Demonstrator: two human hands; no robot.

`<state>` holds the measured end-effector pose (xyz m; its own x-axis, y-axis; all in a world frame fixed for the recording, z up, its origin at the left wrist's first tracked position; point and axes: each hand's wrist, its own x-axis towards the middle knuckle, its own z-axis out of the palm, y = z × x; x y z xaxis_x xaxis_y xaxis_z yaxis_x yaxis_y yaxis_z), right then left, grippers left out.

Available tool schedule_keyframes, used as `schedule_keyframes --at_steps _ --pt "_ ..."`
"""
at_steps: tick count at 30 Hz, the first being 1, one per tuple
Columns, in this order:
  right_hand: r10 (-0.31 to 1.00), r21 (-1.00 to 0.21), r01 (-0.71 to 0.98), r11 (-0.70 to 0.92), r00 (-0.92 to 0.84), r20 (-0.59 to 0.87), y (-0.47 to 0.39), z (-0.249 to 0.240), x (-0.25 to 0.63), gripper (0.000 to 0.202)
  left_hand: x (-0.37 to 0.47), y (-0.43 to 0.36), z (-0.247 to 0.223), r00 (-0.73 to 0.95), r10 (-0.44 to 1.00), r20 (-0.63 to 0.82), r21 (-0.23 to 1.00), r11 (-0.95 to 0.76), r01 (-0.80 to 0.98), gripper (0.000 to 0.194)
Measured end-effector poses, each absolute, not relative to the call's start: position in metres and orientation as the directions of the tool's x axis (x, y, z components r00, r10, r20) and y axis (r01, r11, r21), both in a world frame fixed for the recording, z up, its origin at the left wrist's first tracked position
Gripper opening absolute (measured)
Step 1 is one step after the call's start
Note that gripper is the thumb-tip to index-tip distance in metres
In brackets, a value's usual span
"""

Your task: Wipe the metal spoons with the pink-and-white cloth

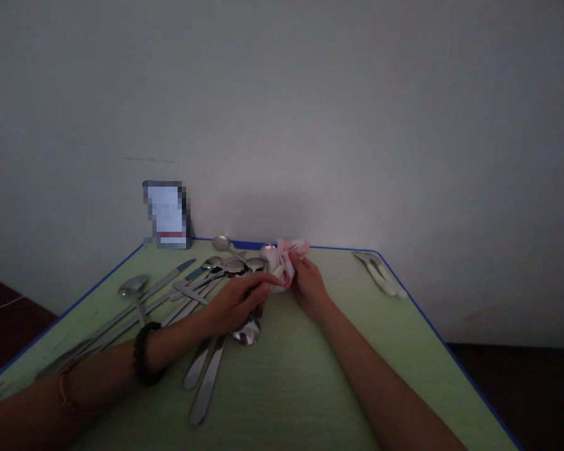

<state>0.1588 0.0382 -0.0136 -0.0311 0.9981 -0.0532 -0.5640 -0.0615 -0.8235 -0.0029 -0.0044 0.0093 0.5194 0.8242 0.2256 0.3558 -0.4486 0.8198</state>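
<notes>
Both hands meet above the far middle of the table. My right hand (311, 285) is closed on a pink and white cloth (286, 275), which wraps around a white-handled fork (278, 271). Thin metal tines seem to poke out of the cloth near my right thumb. My left hand (242, 299) pinches the fork's handle end, its fingertips against the cloth's left side. Below and left of my left hand lie several metal spoons (247, 332) and table knives (209, 385), partly hidden under the forearm.
A phone (169, 216) with a blurred screen leans against the wall at the back left. White-handled forks (380, 279) lie near the right edge. The green table (282, 394) has a blue rim and touches the pale wall (310, 125).
</notes>
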Motion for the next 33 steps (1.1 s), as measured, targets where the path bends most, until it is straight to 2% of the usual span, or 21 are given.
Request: schedule_keyframes --at_steps 26,33 --pt "0.999 -0.846 -0.53 -0.054 -0.03 -0.045 0.0386 -0.0135 0.1586 0.027 -0.0035 -0.0035 0.0082 0.525 0.821 0.224 0.832 -0.442 0.336 0.032" --pt "0.999 -0.925 -0.379 -0.009 -0.042 0.008 0.0428 -0.0218 0.1615 0.035 -0.0035 -0.0033 0.0088 0.524 0.82 0.231 0.811 -0.46 0.361 0.033"
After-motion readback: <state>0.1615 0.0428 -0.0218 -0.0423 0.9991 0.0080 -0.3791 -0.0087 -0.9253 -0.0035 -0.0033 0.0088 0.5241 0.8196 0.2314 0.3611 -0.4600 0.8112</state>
